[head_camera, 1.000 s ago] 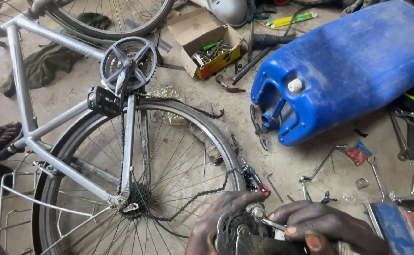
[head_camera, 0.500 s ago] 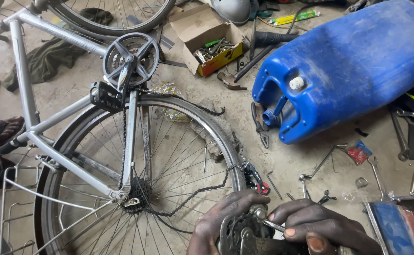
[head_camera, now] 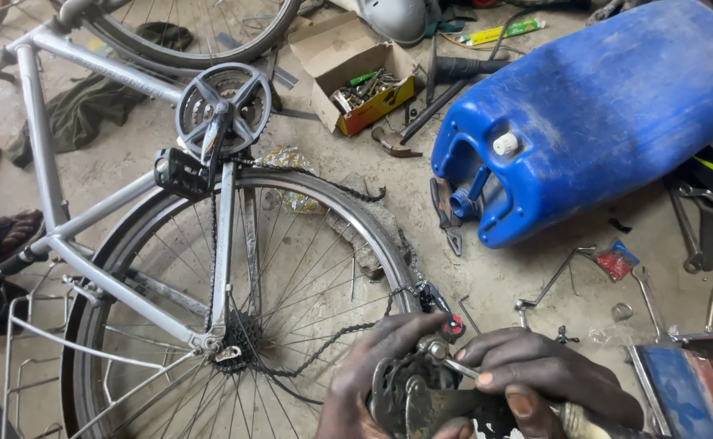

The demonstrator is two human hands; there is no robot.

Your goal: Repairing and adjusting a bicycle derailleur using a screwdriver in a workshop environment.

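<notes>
Two greasy hands meet low in my view: my left hand (head_camera: 372, 374) clasps the rear derailleur (head_camera: 409, 390), my right hand (head_camera: 535, 378) pinches a thin tool (head_camera: 459, 368) on it; rigid, slippery metal beside the bicycle wheel (head_camera: 234, 317)

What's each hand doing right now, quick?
Left hand: closed around the grimy derailleur.
Right hand: closed on a thin metal tool set against that derailleur.

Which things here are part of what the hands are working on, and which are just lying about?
In hand:
left hand on the greasy derailleur
right hand with a thin metal tool
chain
rear wheel

Lying about:
blue jerrycan
cardboard box of parts
pliers
spanners
hammer
</notes>
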